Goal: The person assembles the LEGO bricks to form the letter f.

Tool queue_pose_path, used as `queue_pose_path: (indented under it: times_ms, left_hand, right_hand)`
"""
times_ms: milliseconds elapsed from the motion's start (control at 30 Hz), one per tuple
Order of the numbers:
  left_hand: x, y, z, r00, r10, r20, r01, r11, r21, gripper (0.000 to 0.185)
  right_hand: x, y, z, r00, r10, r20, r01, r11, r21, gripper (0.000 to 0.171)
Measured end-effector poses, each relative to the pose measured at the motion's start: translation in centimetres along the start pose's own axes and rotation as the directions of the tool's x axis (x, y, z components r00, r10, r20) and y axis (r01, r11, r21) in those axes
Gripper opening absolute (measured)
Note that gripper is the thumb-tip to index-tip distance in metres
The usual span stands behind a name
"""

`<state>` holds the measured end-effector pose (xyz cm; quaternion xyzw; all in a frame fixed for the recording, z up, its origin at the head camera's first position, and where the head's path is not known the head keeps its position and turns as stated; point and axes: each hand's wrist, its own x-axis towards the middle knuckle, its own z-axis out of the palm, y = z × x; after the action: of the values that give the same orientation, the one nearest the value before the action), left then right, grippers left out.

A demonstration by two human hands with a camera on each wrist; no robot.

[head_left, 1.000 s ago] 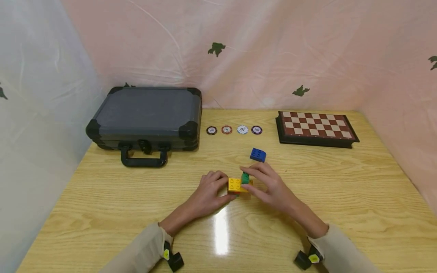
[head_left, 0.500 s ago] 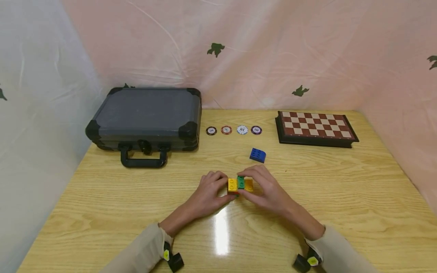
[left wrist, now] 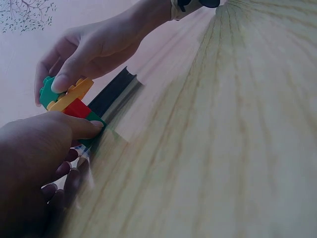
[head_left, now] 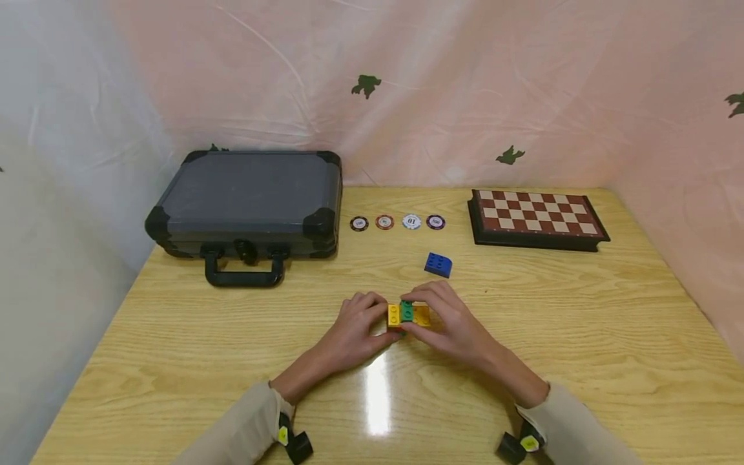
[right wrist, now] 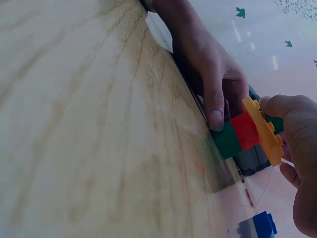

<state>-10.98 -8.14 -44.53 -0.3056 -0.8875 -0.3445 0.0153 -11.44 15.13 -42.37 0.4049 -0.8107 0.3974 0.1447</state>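
My left hand grips the bottom of a small toy brick stack from the left, its thumb on the lower green brick. A red brick sits above that one. Across the top lies a longer yellow brick, reaching out past the red on both sides. Between thumb and fingers my right hand pinches a small green brick, close over the yellow studs left of the middle. In the right wrist view the right hand mostly covers this green brick. A blue brick rests on the table behind.
Several poker chips lie in a row at the back of the wooden table. At the back left stands a grey and black case, handle toward me. A checkered board box is at the back right.
My right hand has moved the small green brick leftward along the yellow one and turned it so its studs face up. The left hand keeps its grip in place.
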Motion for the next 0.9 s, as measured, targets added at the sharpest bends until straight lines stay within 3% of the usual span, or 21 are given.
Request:
queue_pose_path:
  times_ms: [433,900]
  left_hand:
    - [-0.02,-0.01,0.01,1.000,0.007,-0.007,-0.007,1.000,0.000,0.037]
    - [0.02,0.08,0.01,1.000,0.005,-0.010,-0.005,1.000,0.001,0.037]
  right_hand:
    - [0.39,0.08,-0.08,0.999,0.008,0.046,-0.010,0.999,0.044,0.042]
    - [-0.28,0.17,0.45,0.999,0.036,0.019,-0.037,0.998,0.043,0.045]
